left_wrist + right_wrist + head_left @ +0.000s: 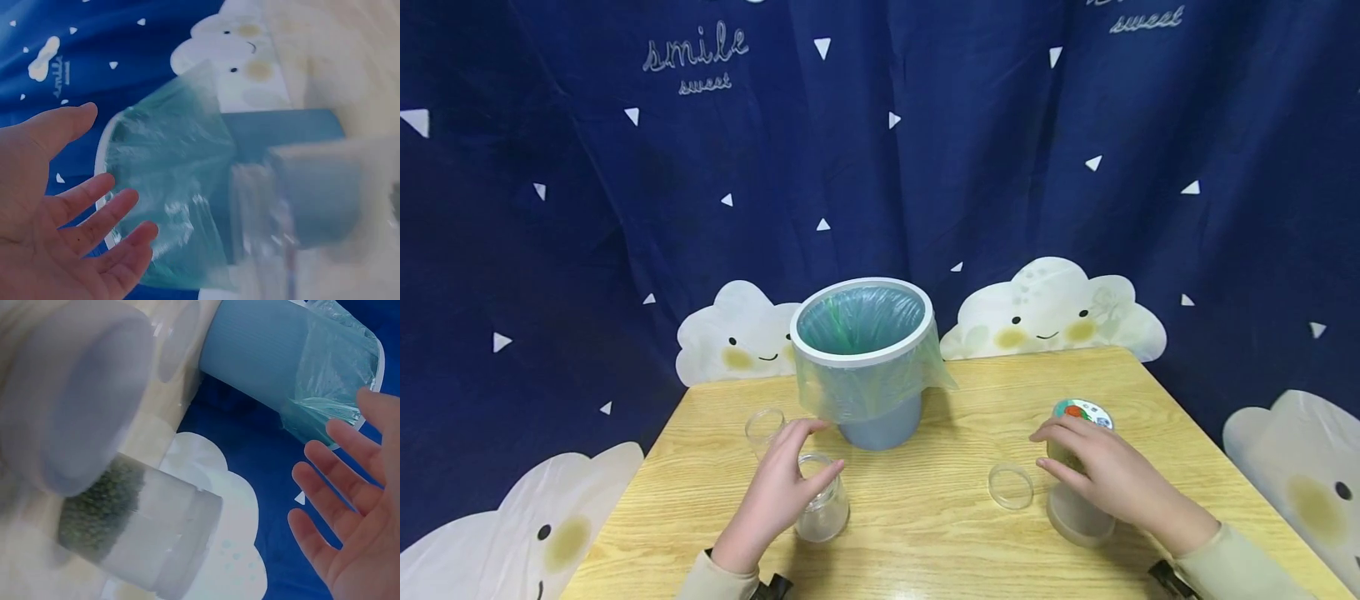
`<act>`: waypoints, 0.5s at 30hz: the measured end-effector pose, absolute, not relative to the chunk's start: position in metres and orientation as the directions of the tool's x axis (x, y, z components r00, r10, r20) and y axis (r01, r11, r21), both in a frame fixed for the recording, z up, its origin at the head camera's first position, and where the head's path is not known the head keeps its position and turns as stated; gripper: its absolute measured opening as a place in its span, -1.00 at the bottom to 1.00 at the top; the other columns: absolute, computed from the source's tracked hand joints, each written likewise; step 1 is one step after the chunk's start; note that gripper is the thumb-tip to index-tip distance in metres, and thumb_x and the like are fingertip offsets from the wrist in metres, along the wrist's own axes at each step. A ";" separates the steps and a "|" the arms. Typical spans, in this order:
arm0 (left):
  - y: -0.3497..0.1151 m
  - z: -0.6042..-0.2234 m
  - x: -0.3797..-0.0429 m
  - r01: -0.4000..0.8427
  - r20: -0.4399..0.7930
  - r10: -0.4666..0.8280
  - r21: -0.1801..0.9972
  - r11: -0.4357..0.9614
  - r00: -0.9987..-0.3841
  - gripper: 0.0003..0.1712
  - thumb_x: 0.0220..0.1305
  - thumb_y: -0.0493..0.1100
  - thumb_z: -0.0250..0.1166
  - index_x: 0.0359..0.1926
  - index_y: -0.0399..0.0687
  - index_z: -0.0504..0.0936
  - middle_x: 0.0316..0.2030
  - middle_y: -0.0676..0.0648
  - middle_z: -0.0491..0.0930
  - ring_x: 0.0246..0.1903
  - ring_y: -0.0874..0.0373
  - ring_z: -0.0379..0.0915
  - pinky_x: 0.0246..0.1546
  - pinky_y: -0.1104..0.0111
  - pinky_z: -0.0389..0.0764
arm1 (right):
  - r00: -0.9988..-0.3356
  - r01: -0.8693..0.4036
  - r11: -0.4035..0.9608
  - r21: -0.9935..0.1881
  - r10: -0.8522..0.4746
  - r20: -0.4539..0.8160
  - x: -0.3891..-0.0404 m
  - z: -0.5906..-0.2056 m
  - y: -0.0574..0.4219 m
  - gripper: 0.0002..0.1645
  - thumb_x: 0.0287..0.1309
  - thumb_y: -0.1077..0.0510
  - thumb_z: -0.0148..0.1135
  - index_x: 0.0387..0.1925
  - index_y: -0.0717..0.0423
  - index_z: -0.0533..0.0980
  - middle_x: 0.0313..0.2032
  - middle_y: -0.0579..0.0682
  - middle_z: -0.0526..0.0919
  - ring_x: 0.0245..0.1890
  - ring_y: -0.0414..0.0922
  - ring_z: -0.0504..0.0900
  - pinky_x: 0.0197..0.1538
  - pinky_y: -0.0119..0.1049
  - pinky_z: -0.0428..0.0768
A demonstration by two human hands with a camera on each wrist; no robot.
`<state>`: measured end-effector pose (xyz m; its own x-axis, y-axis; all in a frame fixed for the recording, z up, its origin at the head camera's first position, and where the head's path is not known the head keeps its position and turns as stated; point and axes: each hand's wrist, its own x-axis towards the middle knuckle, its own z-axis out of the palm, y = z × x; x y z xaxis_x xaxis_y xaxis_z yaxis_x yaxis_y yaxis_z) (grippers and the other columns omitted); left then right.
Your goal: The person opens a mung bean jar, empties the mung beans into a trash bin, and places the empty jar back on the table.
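My left hand (pixel 786 496) hovers right by a clear open-topped jar (pixel 822 523), its thumb and fingers loosely curved with nothing gripped. That jar shows blurred in the left wrist view, away from the spread fingers. On the other side, my right hand (pixel 1105 475) hangs over a whitish round container (pixel 1078 518) and a clear jar of small green grains (pixel 103 506). Its fingers are parted and hold nothing in the right wrist view. A round top with a red and teal print (pixel 1096 410) shows just behind the right fingers. Left of that hand lies a clear round lid (pixel 1011 487).
A blue-grey bin (pixel 883 423) with a white rim and a translucent green liner stands at the back middle of the wooden table (pixel 925 542). Another clear round item (pixel 764 423) is behind the left hand. A dark blue curtain with white clouds hangs behind.
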<state>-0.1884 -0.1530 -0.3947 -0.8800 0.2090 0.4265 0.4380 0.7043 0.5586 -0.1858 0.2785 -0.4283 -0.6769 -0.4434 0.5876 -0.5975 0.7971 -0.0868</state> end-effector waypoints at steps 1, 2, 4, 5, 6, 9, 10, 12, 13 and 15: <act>-0.150 -0.392 -0.190 0.449 0.432 0.216 0.561 0.696 -0.875 -0.43 0.17 -0.16 0.55 0.19 -0.12 0.59 0.11 -0.08 0.61 0.17 -0.06 0.52 0.18 -0.03 0.56 | -0.671 -0.599 0.796 -0.080 -0.445 0.593 -0.187 -0.426 0.278 -0.62 0.07 0.12 0.56 -0.07 -0.18 0.63 -0.10 -0.28 0.66 -0.09 -0.24 0.65 -0.08 -0.13 0.67; -0.146 -0.390 -0.191 0.461 0.438 0.224 0.565 0.685 -0.871 -0.44 0.18 -0.16 0.55 0.18 -0.13 0.60 0.10 -0.07 0.62 0.15 -0.05 0.54 0.15 -0.01 0.58 | -0.666 -0.599 0.798 -0.070 -0.447 0.597 -0.189 -0.423 0.277 -0.63 0.07 0.12 0.56 -0.08 -0.17 0.64 -0.10 -0.26 0.67 -0.09 -0.23 0.66 -0.07 -0.11 0.66; -0.139 -0.387 -0.195 0.487 0.446 0.245 0.582 0.652 -0.861 -0.46 0.19 -0.16 0.54 0.17 -0.15 0.60 0.09 -0.07 0.63 0.13 -0.04 0.56 0.13 -0.01 0.60 | -0.664 -0.596 0.800 -0.064 -0.446 0.600 -0.192 -0.418 0.276 -0.65 0.08 0.12 0.55 -0.08 -0.12 0.65 -0.09 -0.22 0.68 -0.07 -0.17 0.67 -0.04 -0.05 0.65; -0.136 -0.385 -0.197 0.499 0.448 0.256 0.591 0.634 -0.856 -0.47 0.20 -0.16 0.53 0.17 -0.14 0.60 0.09 -0.06 0.64 0.12 -0.02 0.56 0.12 0.01 0.60 | -0.665 -0.595 0.802 -0.064 -0.445 0.600 -0.194 -0.416 0.275 -0.66 0.09 0.12 0.54 -0.07 -0.10 0.65 -0.09 -0.19 0.69 -0.07 -0.15 0.68 -0.04 -0.03 0.66; -0.132 -0.384 -0.199 0.507 0.446 0.265 0.605 0.614 -0.855 -0.48 0.21 -0.16 0.53 0.16 -0.12 0.60 0.09 -0.06 0.64 0.14 -0.02 0.57 0.13 0.01 0.60 | -0.671 -0.590 0.804 -0.070 -0.440 0.597 -0.196 -0.413 0.275 -0.67 0.11 0.12 0.53 -0.07 -0.09 0.65 -0.08 -0.17 0.69 -0.07 -0.13 0.69 -0.03 -0.02 0.66; -0.122 -0.383 -0.204 0.516 0.431 0.289 0.645 0.564 -0.855 -0.52 0.24 -0.15 0.50 0.16 -0.05 0.60 0.08 -0.07 0.64 0.13 0.03 0.57 0.13 0.04 0.60 | -0.680 -0.583 0.808 -0.080 -0.432 0.592 -0.201 -0.408 0.275 -0.68 0.12 0.12 0.52 -0.07 -0.06 0.66 -0.08 -0.13 0.70 -0.09 -0.07 0.71 -0.05 0.02 0.66; -0.118 -0.383 -0.206 0.519 0.429 0.295 0.653 0.552 -0.854 -0.53 0.25 -0.14 0.49 0.15 -0.03 0.59 0.08 -0.08 0.64 0.12 0.04 0.56 0.13 0.06 0.60 | -0.682 -0.583 0.809 -0.082 -0.431 0.591 -0.203 -0.406 0.276 -0.68 0.12 0.12 0.52 -0.08 -0.05 0.66 -0.08 -0.12 0.70 -0.10 -0.05 0.72 -0.06 0.02 0.67; -0.111 -0.384 -0.208 0.518 0.423 0.300 0.671 0.530 -0.855 -0.55 0.28 -0.13 0.48 0.16 -0.02 0.59 0.08 -0.10 0.64 0.13 0.04 0.56 0.13 0.06 0.59 | -0.684 -0.582 0.809 -0.085 -0.430 0.590 -0.207 -0.404 0.277 -0.69 0.12 0.11 0.53 -0.09 -0.04 0.66 -0.09 -0.10 0.70 -0.11 -0.04 0.72 -0.07 0.04 0.67; -0.107 -0.384 -0.210 0.524 0.427 0.304 0.674 0.521 -0.852 -0.55 0.28 -0.14 0.47 0.16 -0.03 0.59 0.08 -0.11 0.64 0.12 0.04 0.56 0.13 0.07 0.59 | -0.684 -0.581 0.809 -0.084 -0.430 0.589 -0.210 -0.403 0.278 -0.69 0.12 0.11 0.53 -0.09 -0.03 0.66 -0.09 -0.09 0.70 -0.12 -0.03 0.72 -0.08 0.04 0.67; -0.100 -0.387 -0.213 0.537 0.438 0.311 0.675 0.506 -0.843 -0.57 0.31 -0.14 0.45 0.15 -0.06 0.59 0.07 -0.13 0.64 0.12 0.02 0.56 0.12 0.04 0.60 | -0.690 -0.579 0.810 -0.093 -0.426 0.585 -0.214 -0.402 0.281 -0.69 0.13 0.11 0.53 -0.09 -0.03 0.65 -0.09 -0.07 0.70 -0.12 -0.02 0.71 -0.07 0.06 0.66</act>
<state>-0.2128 -0.0996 -0.3868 -0.8434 0.3112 0.4381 0.5372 0.5058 0.6749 -0.2144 0.2807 -0.4020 -0.6899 -0.4264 0.5850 -0.5792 0.8099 -0.0926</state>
